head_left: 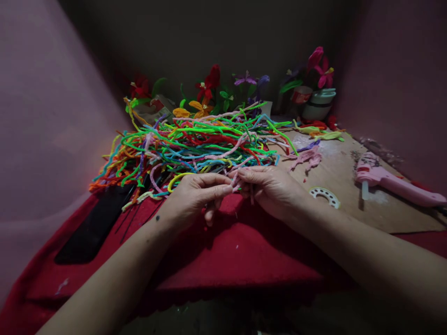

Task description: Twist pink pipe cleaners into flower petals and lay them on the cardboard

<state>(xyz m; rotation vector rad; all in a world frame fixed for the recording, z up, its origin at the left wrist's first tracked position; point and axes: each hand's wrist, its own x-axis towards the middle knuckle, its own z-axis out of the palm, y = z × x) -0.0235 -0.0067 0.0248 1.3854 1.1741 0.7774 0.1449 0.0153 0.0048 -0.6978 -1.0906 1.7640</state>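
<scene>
A pale pink pipe cleaner point(235, 180) is pinched between my two hands, just in front of a big heap of pipe cleaners. My left hand point(202, 190) is closed on it with thumb and forefinger. My right hand point(267, 186) pinches it from the other side, fingertips almost touching the left ones. A short pink end hangs below the right fingers. The heap of coloured pipe cleaners point(209, 144) lies tangled behind both hands, in green, orange, red, blue and pink.
A dark flat phone-like slab point(85, 228) lies at left on the red cloth point(244, 260). At right, a pink glue gun point(398, 184) and a white ring with holes point(324, 197) rest on cardboard point(349, 158). Fuzzy flowers point(209, 83) and a lidded pot point(318, 104) stand behind.
</scene>
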